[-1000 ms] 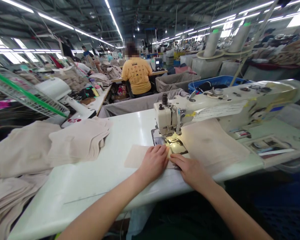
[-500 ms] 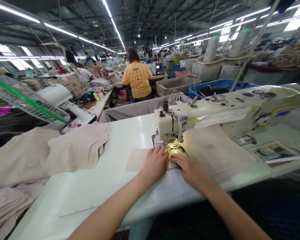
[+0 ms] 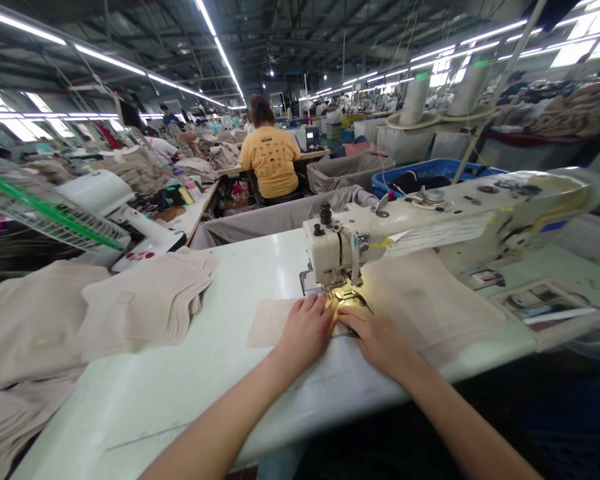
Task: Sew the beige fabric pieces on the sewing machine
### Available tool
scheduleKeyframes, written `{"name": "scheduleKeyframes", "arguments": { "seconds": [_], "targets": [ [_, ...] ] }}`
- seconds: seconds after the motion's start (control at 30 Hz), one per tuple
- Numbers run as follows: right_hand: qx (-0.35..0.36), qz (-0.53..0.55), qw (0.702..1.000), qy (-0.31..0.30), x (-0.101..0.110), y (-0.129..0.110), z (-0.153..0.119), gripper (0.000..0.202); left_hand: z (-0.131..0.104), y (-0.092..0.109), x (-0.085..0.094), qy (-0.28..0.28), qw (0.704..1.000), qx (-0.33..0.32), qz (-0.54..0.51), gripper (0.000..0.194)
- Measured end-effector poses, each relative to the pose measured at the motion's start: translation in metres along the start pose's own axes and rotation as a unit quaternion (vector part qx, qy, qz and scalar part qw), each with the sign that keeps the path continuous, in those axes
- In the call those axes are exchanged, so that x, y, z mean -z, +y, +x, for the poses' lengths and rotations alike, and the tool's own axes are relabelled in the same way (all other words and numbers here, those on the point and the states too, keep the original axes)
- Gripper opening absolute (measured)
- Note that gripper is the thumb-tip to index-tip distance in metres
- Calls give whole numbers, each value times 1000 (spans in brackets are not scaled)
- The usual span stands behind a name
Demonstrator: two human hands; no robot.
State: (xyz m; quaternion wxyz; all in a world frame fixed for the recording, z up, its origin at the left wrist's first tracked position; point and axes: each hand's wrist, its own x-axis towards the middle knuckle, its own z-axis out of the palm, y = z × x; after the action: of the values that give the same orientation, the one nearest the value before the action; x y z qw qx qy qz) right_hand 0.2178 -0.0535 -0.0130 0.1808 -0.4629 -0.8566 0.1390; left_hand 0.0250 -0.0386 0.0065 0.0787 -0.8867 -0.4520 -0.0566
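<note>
A cream sewing machine (image 3: 430, 227) stands on the white table (image 3: 190, 387). A small beige fabric piece (image 3: 267, 321) lies flat in front of its lit needle area (image 3: 344, 293). My left hand (image 3: 307, 331) presses flat on this piece, fingertips just left of the presser foot. My right hand (image 3: 377, 340) lies flat beside it, fingers pointing at the needle and resting on the fabric edge. A larger beige fabric panel (image 3: 430, 300) spreads under the machine arm to the right.
Stacks of beige cut pieces (image 3: 140, 303) cover the table's left side. A white fan (image 3: 55, 203) stands behind them. A person in a yellow shirt (image 3: 271, 160) sits at a table ahead. A blue bin (image 3: 430, 170) and grey cloth trough (image 3: 275, 217) lie beyond the table.
Both hands have crept slightly toward the needle with the fabric piece; the view has shifted a little. Nothing was picked up or let go.
</note>
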Motion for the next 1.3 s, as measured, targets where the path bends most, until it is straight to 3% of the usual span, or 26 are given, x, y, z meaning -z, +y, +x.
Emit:
{"name": "scheduleKeyframes", "arguments": {
  "seconds": [0.17, 0.37, 0.6, 0.83, 1.3],
  "targets": [
    [8, -18, 1000, -14, -1, -2, -8, 51, -17, 9, -1, 7, 999, -35, -35, 25],
    [-7, -46, 999, -28, -4, -6, -22, 54, -32, 14, 1, 8, 993, -88, -82, 30],
    [-21, -30, 999, -31, 6, -7, 2, 43, -12, -5, 2, 3, 993, -77, -94, 24],
    [-59, -88, 994, -39, 15, -10, 25, 38, 11, -29, 0, 21, 991, -83, -101, 28],
    [-83, -88, 992, -30, 0, -19, 3, 45, 8, -35, -12, 63, 989, -78, -108, 30]
  ]
}}
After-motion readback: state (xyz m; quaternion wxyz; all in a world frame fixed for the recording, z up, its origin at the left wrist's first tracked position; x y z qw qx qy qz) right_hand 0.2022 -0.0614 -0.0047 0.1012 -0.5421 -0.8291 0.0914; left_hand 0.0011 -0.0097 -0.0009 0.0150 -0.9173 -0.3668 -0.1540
